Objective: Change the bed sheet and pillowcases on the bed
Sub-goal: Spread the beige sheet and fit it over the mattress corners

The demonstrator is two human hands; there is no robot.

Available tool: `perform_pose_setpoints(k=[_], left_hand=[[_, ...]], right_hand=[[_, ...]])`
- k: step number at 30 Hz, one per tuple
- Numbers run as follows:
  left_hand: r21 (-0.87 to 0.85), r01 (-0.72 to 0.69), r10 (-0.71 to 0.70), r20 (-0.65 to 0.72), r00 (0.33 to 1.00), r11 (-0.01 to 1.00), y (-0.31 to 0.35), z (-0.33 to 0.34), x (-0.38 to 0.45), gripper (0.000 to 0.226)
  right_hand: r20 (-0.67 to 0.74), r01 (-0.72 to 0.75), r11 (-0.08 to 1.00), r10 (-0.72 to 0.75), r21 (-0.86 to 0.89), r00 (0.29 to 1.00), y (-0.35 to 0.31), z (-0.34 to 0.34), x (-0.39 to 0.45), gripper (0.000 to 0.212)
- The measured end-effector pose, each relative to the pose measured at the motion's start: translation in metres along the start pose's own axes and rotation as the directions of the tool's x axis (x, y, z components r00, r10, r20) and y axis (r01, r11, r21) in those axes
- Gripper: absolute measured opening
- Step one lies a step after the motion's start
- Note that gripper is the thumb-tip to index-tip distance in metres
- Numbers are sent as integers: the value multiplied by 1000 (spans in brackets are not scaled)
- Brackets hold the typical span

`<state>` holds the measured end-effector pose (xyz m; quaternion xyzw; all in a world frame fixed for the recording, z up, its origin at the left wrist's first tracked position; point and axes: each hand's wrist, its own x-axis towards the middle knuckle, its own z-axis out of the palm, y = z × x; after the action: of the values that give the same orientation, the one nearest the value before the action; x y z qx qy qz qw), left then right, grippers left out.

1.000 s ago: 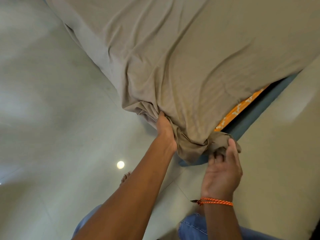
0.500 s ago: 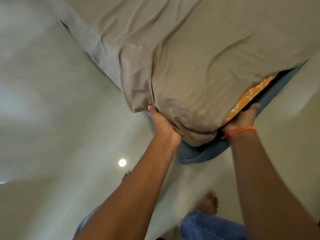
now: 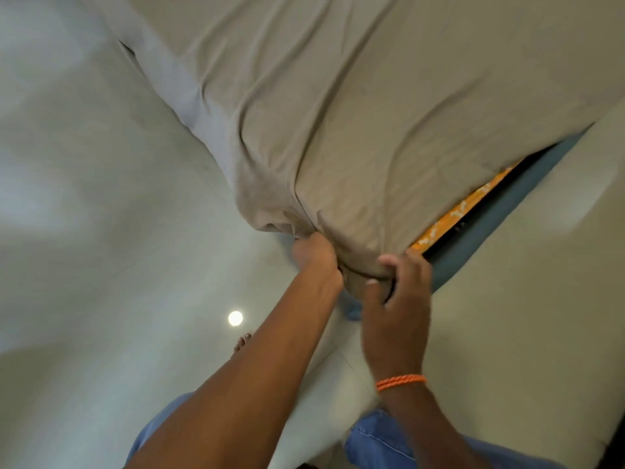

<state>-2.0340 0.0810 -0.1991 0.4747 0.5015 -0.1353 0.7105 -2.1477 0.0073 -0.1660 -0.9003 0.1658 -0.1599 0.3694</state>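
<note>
The beige bed sheet (image 3: 389,113) covers the bed to its near corner; an orange-patterned mattress (image 3: 456,211) shows beneath; the left hand (image 3: 314,255) grips bunched sheet there; the right hand (image 3: 397,299) seemingly pinches the hem; loosened grip could let the corner spring off.

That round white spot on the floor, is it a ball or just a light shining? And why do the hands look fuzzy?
Head view: the white spot looks like a lamp's glare on the glossy floor; the left hand and right hand are motion-blurred at the beige sheet.
</note>
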Motion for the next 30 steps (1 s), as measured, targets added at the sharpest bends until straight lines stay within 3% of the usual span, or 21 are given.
perform_pose_setpoints(k=[4,7,8,10,11,13,15,17,20,23,27,30], left_hand=[[143,4,26,-205,978,990,2,-20,14,31],[262,29,75,-376,924,965,17,-33,18,48],[238,-54,144,-378,914,970,24,-34,17,45],[166,-283,319,-266,910,945,37,-29,18,28],[134,-306,326,-173,929,943,39,-26,17,18],[75,-173,170,43,984,982,36,-21,15,12],[43,-15,7,181,984,999,28,-18,15,28],[-24,36,-29,251,967,999,24,-17,15,46],[-85,74,-45,301,953,994,24,-19,20,54],[-130,89,-52,265,963,987,25,-20,22,58],[-168,59,-16,245,969,984,30,-18,19,51],[-248,97,-33,248,968,964,31,-13,11,46]], right_hand=[[169,98,981,-69,-166,983,-25,8,-25,5],[359,166,970,-94,-175,928,-32,11,-23,16],[388,205,965,-130,-160,912,-36,12,-18,17],[446,293,945,-201,-147,872,-37,21,-1,11],[501,324,935,-214,-144,839,-35,27,8,8],[650,303,944,-149,-131,745,-22,43,23,18],[745,125,987,-7,-102,667,-1,53,34,38],[767,31,991,82,-131,637,21,60,39,63],[723,59,974,121,-218,680,36,73,39,62],[658,136,939,115,-317,744,36,85,30,64],[557,254,897,-10,-362,830,38,97,9,78],[470,315,876,-118,-367,875,41,101,3,72]])
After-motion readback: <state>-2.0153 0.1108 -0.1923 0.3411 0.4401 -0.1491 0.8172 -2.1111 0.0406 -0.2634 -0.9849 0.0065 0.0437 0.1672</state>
